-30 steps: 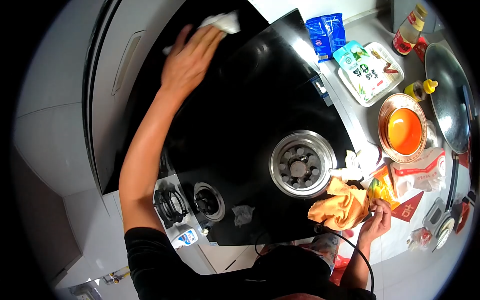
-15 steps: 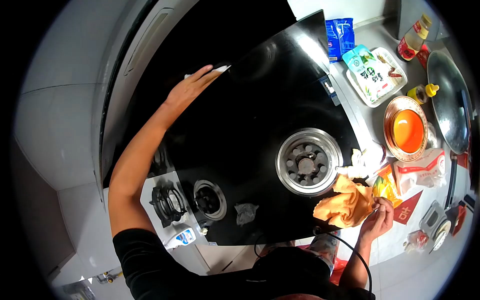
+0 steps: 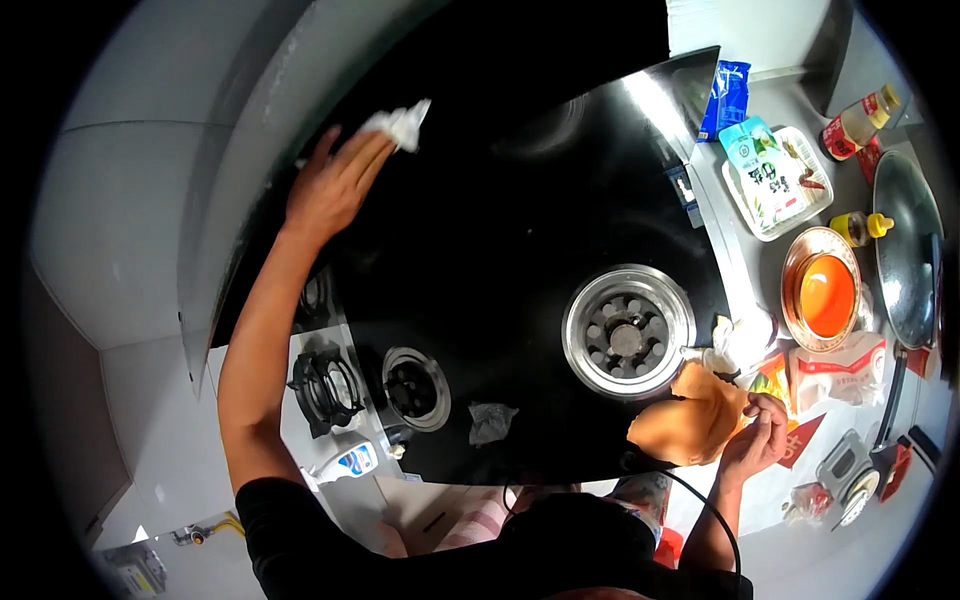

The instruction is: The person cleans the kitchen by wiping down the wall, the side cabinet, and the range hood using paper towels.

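My left hand (image 3: 335, 188) is stretched over a dark glossy surface at the upper left, its fingers closed on a crumpled white tissue (image 3: 402, 126). The tissue sticks out past the fingertips. At the lower right, my right hand (image 3: 757, 440) pinches the edge of an orange cloth (image 3: 685, 420). This cloth spreads over the front right corner of the black glass cooktop (image 3: 490, 300), just below the large round burner (image 3: 627, 335). A smaller burner (image 3: 414, 390) and a grey crumpled piece (image 3: 492, 423) are on the left part of the cooktop.
Left of the cooktop are a black pan support (image 3: 326, 392) and a white spray bottle (image 3: 345, 462). On the right counter stand a wok (image 3: 905, 260), an orange bowl (image 3: 828, 295), a white tray (image 3: 778, 185), a sauce bottle (image 3: 858, 122) and packets. A black cable (image 3: 705, 500) runs near my right arm.
My left hand has moved left with the tissue, which now shows more. The orange cloth has gone from crumpled to smoother in my right hand. The view has shifted slightly.
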Demonstrator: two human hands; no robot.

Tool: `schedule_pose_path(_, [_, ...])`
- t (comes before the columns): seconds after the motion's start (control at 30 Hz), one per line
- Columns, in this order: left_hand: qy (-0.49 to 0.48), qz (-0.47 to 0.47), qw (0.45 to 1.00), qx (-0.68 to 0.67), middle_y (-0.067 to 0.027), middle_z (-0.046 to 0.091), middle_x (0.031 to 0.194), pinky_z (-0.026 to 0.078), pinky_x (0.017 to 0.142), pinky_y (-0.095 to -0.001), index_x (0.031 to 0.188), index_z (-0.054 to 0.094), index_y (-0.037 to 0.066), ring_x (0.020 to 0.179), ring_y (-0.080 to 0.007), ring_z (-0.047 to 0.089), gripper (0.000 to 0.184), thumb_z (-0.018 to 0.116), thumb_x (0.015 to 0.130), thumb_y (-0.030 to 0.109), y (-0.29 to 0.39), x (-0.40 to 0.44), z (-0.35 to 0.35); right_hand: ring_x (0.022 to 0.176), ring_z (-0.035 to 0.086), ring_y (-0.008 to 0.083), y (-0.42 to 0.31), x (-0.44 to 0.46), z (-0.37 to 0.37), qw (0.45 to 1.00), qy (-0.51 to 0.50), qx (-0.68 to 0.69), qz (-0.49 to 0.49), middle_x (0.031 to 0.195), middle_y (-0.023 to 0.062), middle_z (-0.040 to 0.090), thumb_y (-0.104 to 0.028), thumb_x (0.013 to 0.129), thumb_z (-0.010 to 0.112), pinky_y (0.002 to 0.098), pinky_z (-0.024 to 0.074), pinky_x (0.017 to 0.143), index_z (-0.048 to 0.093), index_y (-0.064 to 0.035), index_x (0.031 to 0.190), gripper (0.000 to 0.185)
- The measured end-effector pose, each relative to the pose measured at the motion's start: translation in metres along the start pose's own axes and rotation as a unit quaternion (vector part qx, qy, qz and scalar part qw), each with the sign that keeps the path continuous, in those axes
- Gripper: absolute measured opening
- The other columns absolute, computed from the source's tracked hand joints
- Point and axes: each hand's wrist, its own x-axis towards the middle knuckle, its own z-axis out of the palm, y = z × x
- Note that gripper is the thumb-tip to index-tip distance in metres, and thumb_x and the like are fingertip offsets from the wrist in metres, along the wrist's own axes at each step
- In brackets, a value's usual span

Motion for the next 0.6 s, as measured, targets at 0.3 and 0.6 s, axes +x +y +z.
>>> schedule_pose_path(0.3, [0.084, 0.014, 0.996, 0.025, 0.0016, 0.029, 0.163, 0.019, 0.125, -0.0449, 0.147, 0.047, 0.016, 0.149, -0.0165, 0.028, 0.054, 0.06, 0.095, 0.012, 0.021, 0.122, -0.029, 0.077, 0.054, 0.0155, -0.002, -0.015, 0.002, 1.0, -0.012, 0.005, 0.022, 0.095, 0.015, 0.065, -0.009, 0.097, 0.055, 0.0276, 0.0434, 0.073, 0.064, 0.0069, 0.097, 0.019])
schedule_pose_path(0.6, [-0.155, 0.139, 0.973, 0.102, 0.0062, 0.031, 0.162, 0.008, 0.126, -0.0434, 0.149, 0.046, 0.02, 0.151, -0.0132, 0.02, 0.05, 0.048, 0.1, 0.025, 0.012, -0.035, 0.005, 0.079, 0.054, 0.0156, 0.0, -0.027, -0.006, 0.997, 0.012, 0.058, 0.047, 0.094, 0.0142, 0.065, -0.012, 0.098, 0.056, 0.0268, 0.0426, 0.073, 0.064, 0.0061, 0.096, 0.02])
